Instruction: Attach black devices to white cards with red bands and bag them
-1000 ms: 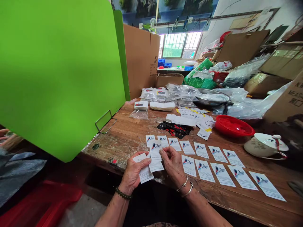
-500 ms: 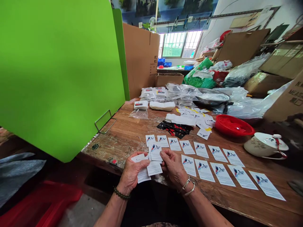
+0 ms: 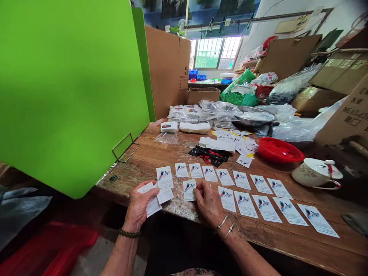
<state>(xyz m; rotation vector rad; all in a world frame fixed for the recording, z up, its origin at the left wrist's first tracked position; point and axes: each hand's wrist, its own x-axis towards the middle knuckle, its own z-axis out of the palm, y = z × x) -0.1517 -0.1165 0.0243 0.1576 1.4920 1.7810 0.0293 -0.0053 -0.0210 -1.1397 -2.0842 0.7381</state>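
Observation:
My left hand (image 3: 141,199) is closed around a fanned bunch of printed cards (image 3: 165,194), the thumb lying across them. One card in that bunch shows its coloured picture upward. To the right, my right hand (image 3: 208,200) pinches the right edge of a single card (image 3: 189,191) at the near side of the table. Its picture faces up; whether it lies flat on the wood I cannot tell. Beyond and to the right, two rows of the same cards (image 3: 242,180) lie face up, spaced apart. The fingertips of my right hand are partly hidden behind its knuckles.
Black and red strips (image 3: 211,155) lie behind the cards, beside a white paper stack (image 3: 217,144). A red bowl (image 3: 280,150) and a lidded cup (image 3: 316,174) stand at right. Bagged packs (image 3: 189,112) are piled farther back. A green panel (image 3: 71,96) borders the left.
My hands have moved apart. The left one has gone left with its bunch of cards, while a single card has come away from the bunch in my right hand.

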